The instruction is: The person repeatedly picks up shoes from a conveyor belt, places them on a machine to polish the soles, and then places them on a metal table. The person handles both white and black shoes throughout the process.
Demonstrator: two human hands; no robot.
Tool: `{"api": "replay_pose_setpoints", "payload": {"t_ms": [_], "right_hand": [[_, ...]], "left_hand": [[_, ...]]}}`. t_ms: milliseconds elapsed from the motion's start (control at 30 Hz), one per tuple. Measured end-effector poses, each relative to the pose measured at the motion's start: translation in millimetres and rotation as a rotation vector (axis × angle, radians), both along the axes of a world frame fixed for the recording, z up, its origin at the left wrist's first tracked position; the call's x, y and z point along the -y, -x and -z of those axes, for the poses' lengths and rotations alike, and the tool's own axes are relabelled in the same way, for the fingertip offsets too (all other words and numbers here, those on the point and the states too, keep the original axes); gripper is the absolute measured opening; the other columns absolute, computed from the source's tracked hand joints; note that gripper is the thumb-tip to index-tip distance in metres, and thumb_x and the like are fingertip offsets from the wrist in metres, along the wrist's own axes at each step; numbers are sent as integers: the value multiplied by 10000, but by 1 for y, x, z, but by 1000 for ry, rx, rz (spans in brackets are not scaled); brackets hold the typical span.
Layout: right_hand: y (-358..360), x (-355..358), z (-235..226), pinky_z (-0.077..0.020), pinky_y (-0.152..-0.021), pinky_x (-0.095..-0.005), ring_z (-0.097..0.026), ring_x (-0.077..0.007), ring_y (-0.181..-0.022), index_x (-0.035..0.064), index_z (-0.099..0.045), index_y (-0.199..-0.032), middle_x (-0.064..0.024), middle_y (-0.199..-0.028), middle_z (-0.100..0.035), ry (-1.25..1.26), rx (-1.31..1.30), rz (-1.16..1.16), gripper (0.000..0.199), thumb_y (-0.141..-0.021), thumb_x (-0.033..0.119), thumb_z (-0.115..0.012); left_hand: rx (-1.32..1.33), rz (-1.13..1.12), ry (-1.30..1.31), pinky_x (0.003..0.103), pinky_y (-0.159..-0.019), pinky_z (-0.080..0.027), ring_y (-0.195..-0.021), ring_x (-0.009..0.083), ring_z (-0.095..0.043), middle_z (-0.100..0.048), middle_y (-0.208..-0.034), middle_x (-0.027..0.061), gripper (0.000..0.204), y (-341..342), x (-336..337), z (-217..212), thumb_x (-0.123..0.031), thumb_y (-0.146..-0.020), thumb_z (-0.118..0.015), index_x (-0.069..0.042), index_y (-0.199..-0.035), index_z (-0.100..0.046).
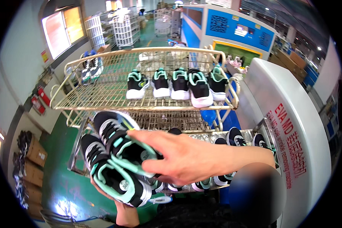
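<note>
Two black sneakers with mint-green linings and white laces are held side by side in front of me, toes pointing away. My left hand point(126, 213) supports the left sneaker point(90, 151) from below, its fingers mostly hidden under the sole. Reaching in from the right, my right hand point(182, 154) grips the right sneaker point(109, 128) at its collar, the thumb by the opening and the index finger along the side. Several similar sneakers point(236, 137) lie on a metal conveyor or tray just beyond and below my right arm.
A cream wire rack point(102, 97) stands ahead, with several black-and-mint sneakers point(161, 83) on its upper shelf and a blue-and-white pair point(92, 67) at its far left. A grey machine housing point(292, 125) borders the right. Cartons point(35, 154) with shoes line the left wall.
</note>
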State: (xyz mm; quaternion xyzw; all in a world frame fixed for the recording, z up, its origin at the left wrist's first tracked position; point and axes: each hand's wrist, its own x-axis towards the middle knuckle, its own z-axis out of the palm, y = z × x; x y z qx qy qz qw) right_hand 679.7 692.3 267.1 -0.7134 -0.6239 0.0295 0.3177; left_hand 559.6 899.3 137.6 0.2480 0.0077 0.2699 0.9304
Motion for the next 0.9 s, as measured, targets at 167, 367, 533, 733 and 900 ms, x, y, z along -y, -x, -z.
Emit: {"api": "replay_pose_setpoints", "payload": {"t_ms": [167, 367, 533, 733, 900], "right_hand": [[-3, 2, 32, -554, -934, -480, -563, -510, -1169, -41, -609, -1012, -365, -1474, -293, -124, -150, -10, 414, -816, 266, -807], [-18, 9, 43, -552, -908, -463, -599, -504, -1107, -57, -541, -1282, -333, -1454, -287, -23, -403, -56, 500, -920, 262, -670], [0, 4, 80, -497, -1030, -480, -530, -545, -1232, -71, -646, -1058, -385, -1506, -229, -219, -310, 265, 435, -784, 235, -789], [-16, 24, 124, -376, -1125, -538, -310, -575, -1409, -34, -588, -803, -394, -1569, -142, -590, -128, 294, 292, -725, 166, -787], [43, 106, 128, -420, -1058, -540, -446, -541, -1319, 0, -618, -744, -339, -1574, -182, -846, -128, 408, 181, -763, 155, -709]], "left_hand": [[-76, -76, -300, 473, -1057, -481, -1185, 304, -610, -640, -1293, 129, 546, 3, -20, 19, -452, -976, -468, -72, -1352, -574], [-73, 26, -72, 479, -987, -544, -1152, 310, -643, -651, -1279, 151, 559, -2, 5, -3, -432, -932, -536, -33, -1322, -578], [-131, -668, -1022, 398, -792, -509, -910, 183, -547, -610, -976, 58, 215, 24, -84, 169, -271, -974, -614, -64, -1026, -642], [-98, 137, -484, 360, -774, -518, -864, 192, -590, -636, -1080, 116, 336, -48, 2, 102, -139, -911, -639, -54, -1233, -591], [-132, 426, -634, 356, -792, -517, -891, 199, -595, -637, -1107, 121, 382, -52, 120, 71, -115, -905, -651, -46, -1271, -570]]}}
